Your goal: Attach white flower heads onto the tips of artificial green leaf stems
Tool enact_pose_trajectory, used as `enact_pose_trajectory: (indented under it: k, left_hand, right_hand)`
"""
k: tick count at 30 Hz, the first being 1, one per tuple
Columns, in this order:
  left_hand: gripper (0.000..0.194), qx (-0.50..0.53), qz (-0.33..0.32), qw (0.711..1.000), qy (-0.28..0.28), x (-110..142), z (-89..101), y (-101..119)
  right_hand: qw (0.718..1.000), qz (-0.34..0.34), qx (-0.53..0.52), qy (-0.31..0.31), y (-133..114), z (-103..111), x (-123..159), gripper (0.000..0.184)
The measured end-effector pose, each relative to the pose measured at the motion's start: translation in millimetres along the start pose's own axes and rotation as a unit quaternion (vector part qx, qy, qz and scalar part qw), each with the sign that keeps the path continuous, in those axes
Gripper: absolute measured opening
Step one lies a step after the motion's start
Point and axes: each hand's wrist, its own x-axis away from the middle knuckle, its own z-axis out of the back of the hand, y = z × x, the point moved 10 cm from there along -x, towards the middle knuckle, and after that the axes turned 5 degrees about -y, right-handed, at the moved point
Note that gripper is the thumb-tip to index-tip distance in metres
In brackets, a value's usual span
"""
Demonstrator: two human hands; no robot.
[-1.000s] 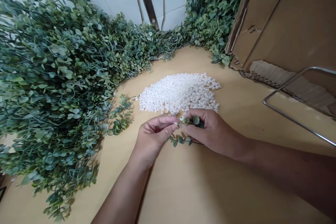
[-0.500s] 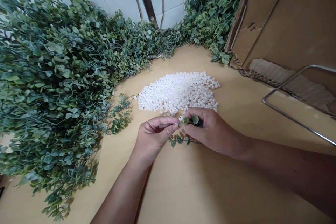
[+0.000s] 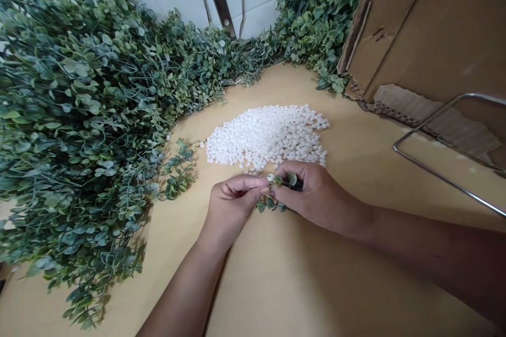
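Observation:
In the middle of the head view, my right hand [image 3: 322, 192] is closed on an artificial leafy sprig [image 3: 291, 179], its stem reaching toward my other fingertips. A white bead [image 3: 270, 177] sits on the sprig's tip. My left hand [image 3: 231, 208] pinches thumb against forefinger at the stem; the small whitish bead in that pinch is mostly covered. Both sets of fingertips touch or nearly touch. Lower leaves [image 3: 270, 204] show beneath the hands. Just beyond lies a heap of small white beads [image 3: 264, 134].
A large mass of artificial greenery [image 3: 87, 100] fills the left side, with more greenery [image 3: 316, 16] at the back. One loose sprig [image 3: 179, 179] lies left of the beads. A cardboard box [image 3: 443, 37] and a bent metal wire frame [image 3: 429, 168] stand right on the tan table [image 3: 253, 284].
My left fingertips have moved slightly right, up against the stem in my right hand. The whitish bead in their pinch is now mostly hidden. The whole view has shifted a little.

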Motion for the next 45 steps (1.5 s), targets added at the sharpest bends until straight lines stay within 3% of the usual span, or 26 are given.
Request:
enact_pose_trajectory:
  k: [6, 14, 18, 21, 25, 29, 34, 39, 45]
  left_hand:
    - [0.014, -0.019, 0.006, 1.000, 0.009, -1, 2.6, -3]
    - [0.020, 0.009, -0.003, 0.998, -0.062, 0, -10.1, 1]
    - [0.028, -0.074, 0.007, 0.992, -0.101, 0, -0.8, 7]
    - [0.028, -0.136, 0.024, 0.977, -0.165, 2, -0.2, 6]
    - [0.024, -0.220, -0.024, 0.950, -0.218, 6, -8.1, 10]
    - [0.005, -0.226, -0.050, 0.956, -0.178, 6, -8.8, 16]
    - [0.009, -0.075, -0.013, 0.988, -0.132, 8, -8.5, 19]
    - [0.026, -0.002, -0.011, 0.993, -0.120, 6, -7.7, 17]
    - [0.018, -0.011, -0.017, 0.997, -0.072, 4, 3.4, 19]
  right_hand:
    - [1.000, 0.009, 0.014, -0.003, -1, -3, 1, 0.012]
    - [1.000, -0.002, -0.030, -0.009, 1, -1, -3, 0.013]
    - [0.992, -0.031, -0.124, -0.009, 9, 0, -6, 0.014]
    - [0.980, -0.053, -0.190, 0.001, 15, 2, -7, 0.017]
    - [0.980, -0.041, -0.194, -0.001, 12, 5, -8, 0.021]
    - [0.997, -0.025, -0.067, -0.037, 3, -3, -2, 0.027]
    - [0.994, 0.020, 0.093, -0.059, -9, -13, 4, 0.016]
    - [0.996, 0.041, 0.010, -0.077, -9, -14, 2, 0.013]
    - [0.993, 0.040, -0.021, -0.110, -8, -17, -1, 0.012]
